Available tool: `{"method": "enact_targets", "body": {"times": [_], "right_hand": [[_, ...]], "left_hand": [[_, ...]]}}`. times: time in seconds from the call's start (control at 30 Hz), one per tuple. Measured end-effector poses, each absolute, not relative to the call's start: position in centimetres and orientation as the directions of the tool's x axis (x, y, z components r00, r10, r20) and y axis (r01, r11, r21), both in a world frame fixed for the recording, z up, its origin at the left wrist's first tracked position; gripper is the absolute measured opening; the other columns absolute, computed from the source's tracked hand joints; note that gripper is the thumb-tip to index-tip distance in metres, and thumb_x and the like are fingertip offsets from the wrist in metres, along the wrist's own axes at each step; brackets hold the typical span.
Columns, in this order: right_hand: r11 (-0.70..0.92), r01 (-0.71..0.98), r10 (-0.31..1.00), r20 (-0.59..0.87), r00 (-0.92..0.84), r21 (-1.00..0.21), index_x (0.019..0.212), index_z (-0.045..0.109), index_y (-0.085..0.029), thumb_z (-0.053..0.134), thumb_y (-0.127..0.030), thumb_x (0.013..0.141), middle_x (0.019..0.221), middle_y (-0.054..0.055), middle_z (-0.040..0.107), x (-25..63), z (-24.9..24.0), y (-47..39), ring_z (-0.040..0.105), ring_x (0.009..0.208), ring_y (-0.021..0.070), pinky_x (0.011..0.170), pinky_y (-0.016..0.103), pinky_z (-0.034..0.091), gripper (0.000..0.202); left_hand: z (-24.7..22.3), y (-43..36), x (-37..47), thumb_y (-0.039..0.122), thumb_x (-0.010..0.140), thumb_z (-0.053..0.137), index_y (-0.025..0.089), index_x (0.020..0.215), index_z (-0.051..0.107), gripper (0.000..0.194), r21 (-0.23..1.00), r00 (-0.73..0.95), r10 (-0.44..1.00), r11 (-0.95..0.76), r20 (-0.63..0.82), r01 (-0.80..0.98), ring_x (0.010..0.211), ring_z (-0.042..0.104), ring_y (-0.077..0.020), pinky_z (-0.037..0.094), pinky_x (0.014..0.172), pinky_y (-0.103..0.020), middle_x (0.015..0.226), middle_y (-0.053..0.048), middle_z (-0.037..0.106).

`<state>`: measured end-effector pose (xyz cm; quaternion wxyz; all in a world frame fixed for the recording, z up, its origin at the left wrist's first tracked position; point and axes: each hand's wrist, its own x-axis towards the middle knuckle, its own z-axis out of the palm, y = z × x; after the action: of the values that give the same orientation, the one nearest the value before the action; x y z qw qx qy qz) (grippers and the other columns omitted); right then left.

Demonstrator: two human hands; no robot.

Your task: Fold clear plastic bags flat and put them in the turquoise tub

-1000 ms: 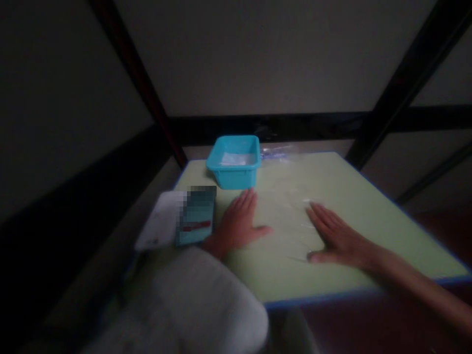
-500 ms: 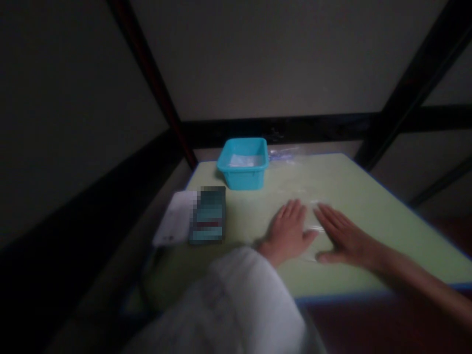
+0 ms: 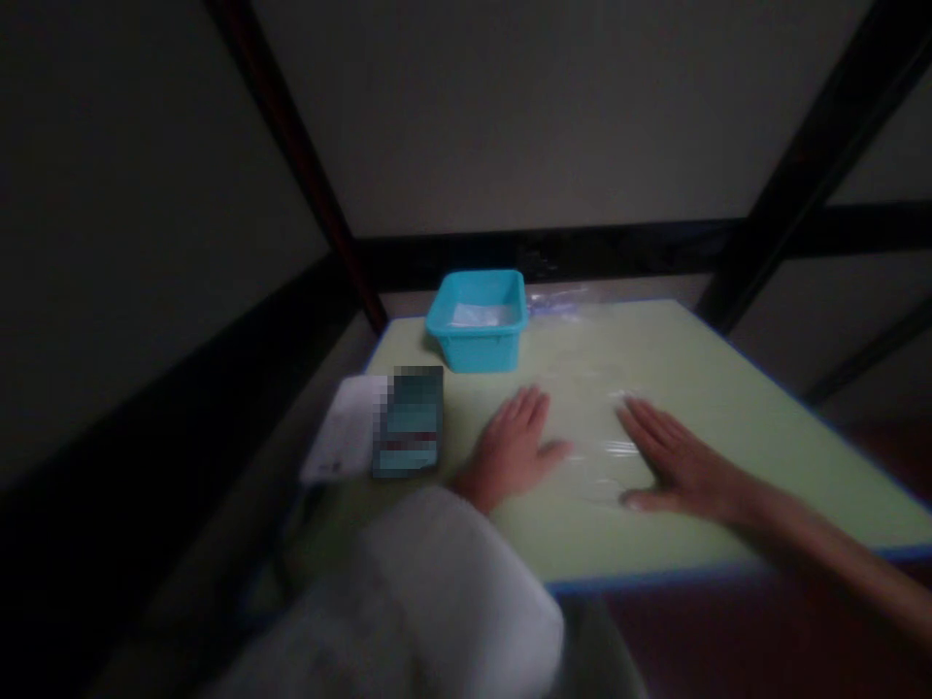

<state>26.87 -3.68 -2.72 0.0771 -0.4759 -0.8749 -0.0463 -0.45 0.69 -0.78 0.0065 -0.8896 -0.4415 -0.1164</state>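
A clear plastic sheet or bag [image 3: 593,451] lies flat on the pale yellow-green table [image 3: 728,388], with shiny creases near its right side. My left hand [image 3: 514,447] rests palm down with fingers stretched, at the left side of the clear plastic. On the plastic's right side, my right hand [image 3: 674,461] lies flat, its thumb apart from the fingers. Neither hand grips anything. The outline of the plastic is hard to make out.
A turquoise basket [image 3: 481,349] with white material inside stands at the back. Beside it lies crinkled clear plastic packaging [image 3: 560,303]. A blurred-out dark device [image 3: 412,422] and a white sheet or flat object [image 3: 342,427] lie at the left. Blue edging [image 3: 655,578] borders the table.
My left hand has slid left across the plastic, away from my right hand, uncovering more of it. The right hand has stayed nearly in place.
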Motion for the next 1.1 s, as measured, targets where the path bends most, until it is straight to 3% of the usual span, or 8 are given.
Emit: {"method": "enact_targets", "body": {"times": [0.53, 0.67, 0.9, 1.0, 1.1], "right_hand": [[0.577, 0.817, 0.805, 0.168, -0.569, -0.001, 0.147, -0.012, -0.02, 0.041, -0.077, 0.075, 0.152, 0.013, -0.005, 27.0, -1.5, -4.0, 0.015, 0.137, 0.0377, 0.109, 0.053, 0.024, 0.106], [0.574, 0.819, 0.812, 0.135, -0.567, -0.014, 0.147, -0.009, -0.021, 0.039, -0.074, 0.079, 0.153, 0.012, 0.0, 27.2, -0.9, -4.4, 0.016, 0.137, 0.0358, 0.109, 0.053, 0.023, 0.099], [0.41, 0.912, 0.908, 0.103, -0.407, -0.007, 0.147, -0.01, -0.025, 0.032, -0.061, 0.089, 0.153, 0.009, 0.008, 30.8, -1.1, -4.5, 0.019, 0.137, 0.0309, 0.108, 0.055, 0.024, 0.079], [0.299, 0.954, 0.945, 0.152, -0.29, -0.036, 0.146, -0.012, -0.027, 0.026, -0.059, 0.091, 0.153, 0.007, 0.009, 30.4, -0.1, -2.8, 0.019, 0.137, 0.0312, 0.107, 0.057, 0.025, 0.074], [0.314, 0.946, 0.932, 0.214, -0.293, -0.075, 0.147, -0.009, -0.025, 0.022, -0.058, 0.092, 0.153, 0.006, 0.013, 27.0, 1.0, -0.5, 0.018, 0.138, 0.0283, 0.11, 0.052, 0.022, 0.071]], "left_hand": [[-0.5, 0.8, -3.8, 0.058, 0.088, 0.042, 0.009, 0.139, 0.033, 0.072, 0.094, 0.543, 0.816, -0.567, 0.199, 0.818, 0.139, 0.021, -0.0274, 0.024, 0.112, -0.041, 0.149, -0.016, 0.029], [-0.5, 0.8, -3.7, 0.06, 0.087, 0.042, 0.009, 0.139, 0.032, 0.073, 0.096, 0.547, 0.812, -0.573, 0.206, 0.814, 0.139, 0.022, -0.0278, 0.024, 0.112, -0.042, 0.148, -0.016, 0.03], [-0.7, 0.9, -3.7, 0.059, 0.087, 0.042, 0.007, 0.138, 0.035, 0.074, 0.073, 0.544, 0.815, -0.566, 0.202, 0.821, 0.139, 0.022, -0.0287, 0.023, 0.112, -0.04, 0.149, -0.017, 0.028], [-0.6, 0.8, -3.7, 0.059, 0.087, 0.041, 0.008, 0.137, 0.036, 0.071, 0.071, 0.55, 0.809, -0.573, 0.209, 0.816, 0.139, 0.023, -0.0286, 0.024, 0.111, -0.042, 0.148, -0.017, 0.029], [-0.4, 0.9, -3.6, 0.058, 0.087, 0.042, 0.01, 0.137, 0.037, 0.069, 0.073, 0.547, 0.809, -0.572, 0.214, 0.817, 0.138, 0.024, -0.0282, 0.025, 0.111, -0.042, 0.147, -0.017, 0.031]]}}
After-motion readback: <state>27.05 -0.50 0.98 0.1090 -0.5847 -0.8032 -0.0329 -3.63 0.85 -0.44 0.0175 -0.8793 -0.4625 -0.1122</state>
